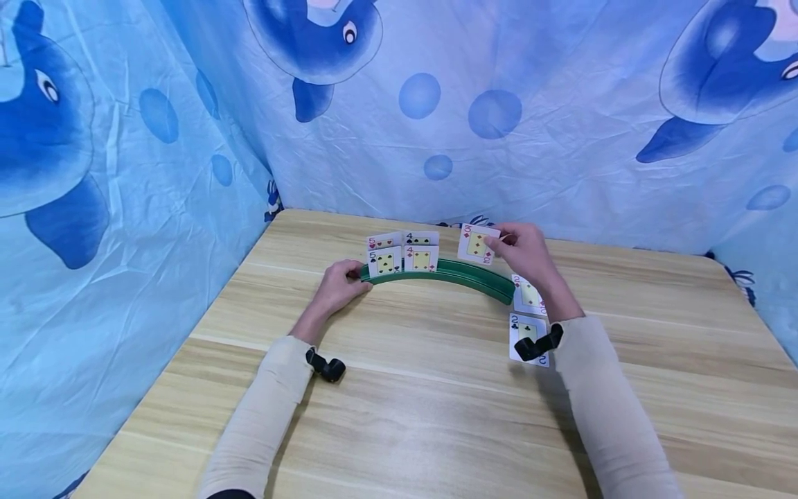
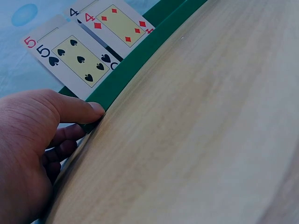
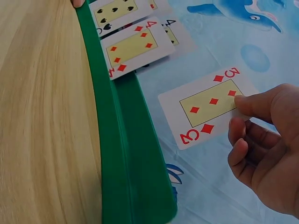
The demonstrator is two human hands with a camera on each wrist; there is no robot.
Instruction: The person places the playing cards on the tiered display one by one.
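Observation:
A curved green card holder (image 1: 469,273) stands on the table, its left end gripped by my left hand (image 1: 339,285) with the thumb on the front edge. Four of spades and five of hearts cards show behind the five of spades (image 2: 79,60) and the four of diamonds (image 2: 117,25), all upright in the holder's left part. Pinched between thumb and fingers, the three of diamonds (image 3: 205,108) is in my right hand (image 1: 526,253). In the head view it is held just above and behind the holder's bare right part.
Beyond the holder's right end, a two of diamonds (image 1: 527,296) and a two of clubs (image 1: 524,327) lie face up on the wooden table (image 1: 399,416), partly under my right forearm. A blue dolphin-print curtain (image 1: 374,173) hangs behind the table and along its left side.

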